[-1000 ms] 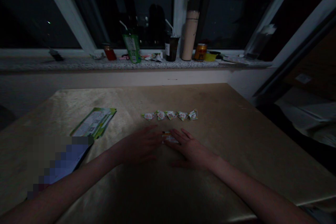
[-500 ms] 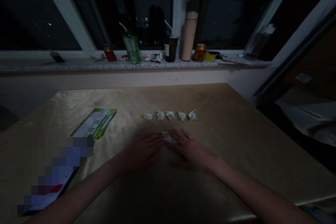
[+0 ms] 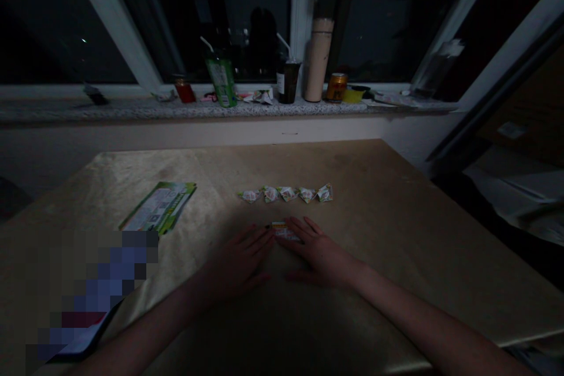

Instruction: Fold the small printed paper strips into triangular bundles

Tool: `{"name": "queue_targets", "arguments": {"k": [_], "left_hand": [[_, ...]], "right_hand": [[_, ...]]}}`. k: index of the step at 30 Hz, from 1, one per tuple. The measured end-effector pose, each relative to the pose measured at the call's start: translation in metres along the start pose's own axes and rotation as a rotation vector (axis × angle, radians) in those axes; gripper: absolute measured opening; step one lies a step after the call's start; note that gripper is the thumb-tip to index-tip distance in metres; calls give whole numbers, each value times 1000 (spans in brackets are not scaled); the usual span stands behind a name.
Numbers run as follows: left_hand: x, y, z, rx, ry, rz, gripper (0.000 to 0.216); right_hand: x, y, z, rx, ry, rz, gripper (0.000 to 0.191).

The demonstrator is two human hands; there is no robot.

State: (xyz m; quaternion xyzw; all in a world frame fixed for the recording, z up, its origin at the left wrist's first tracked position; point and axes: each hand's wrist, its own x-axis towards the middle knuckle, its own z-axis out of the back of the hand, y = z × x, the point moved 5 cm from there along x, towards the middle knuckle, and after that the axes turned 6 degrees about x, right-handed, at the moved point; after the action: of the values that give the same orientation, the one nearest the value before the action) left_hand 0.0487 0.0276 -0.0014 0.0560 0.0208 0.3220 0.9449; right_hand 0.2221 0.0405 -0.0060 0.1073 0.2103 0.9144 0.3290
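Observation:
A small printed packet (image 3: 280,228) lies flat on the tablecloth between my hands, partly covered by fingers. My left hand (image 3: 244,255) rests palm down with fingers stretched out, its tips at the packet's left edge. From the right, my right hand (image 3: 321,251) lies over the packet's right part, fingers extended and spread. Neither hand grips anything. Just beyond them, several folded pieces of printed wrapper (image 3: 288,193) form a row running left to right.
Green printed sheets (image 3: 163,205) lie on the left of the table (image 3: 374,188), with a blurred-out flat object (image 3: 101,288) nearer me. Along the windowsill (image 3: 259,110) stand a green cup (image 3: 221,82), a dark cup (image 3: 287,82), a tall pink flask (image 3: 318,61) and a gold can (image 3: 336,88).
My left hand has shifted very slightly, its thumb a little lower and nearer the right hand. The right hand, packet and row of folded pieces stay in place.

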Motion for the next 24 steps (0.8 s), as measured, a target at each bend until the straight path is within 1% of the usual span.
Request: {"name": "queue_targets", "arguments": {"k": [4,8,16,24], "left_hand": [[-3,0,-3,-24,3,-6,65],[-2,-1,-2,-41,34,-14,65],[-1,-1,-1,-76,50,2,71],[-2,0,-2,-70,5,31,70]], "right_hand": [[0,0,0,20,-11,5,74],[0,1,0,12,-10,0,74],[0,-1,0,46,-20,14,75],[-1,-2,1,57,-47,-2,70]]}}
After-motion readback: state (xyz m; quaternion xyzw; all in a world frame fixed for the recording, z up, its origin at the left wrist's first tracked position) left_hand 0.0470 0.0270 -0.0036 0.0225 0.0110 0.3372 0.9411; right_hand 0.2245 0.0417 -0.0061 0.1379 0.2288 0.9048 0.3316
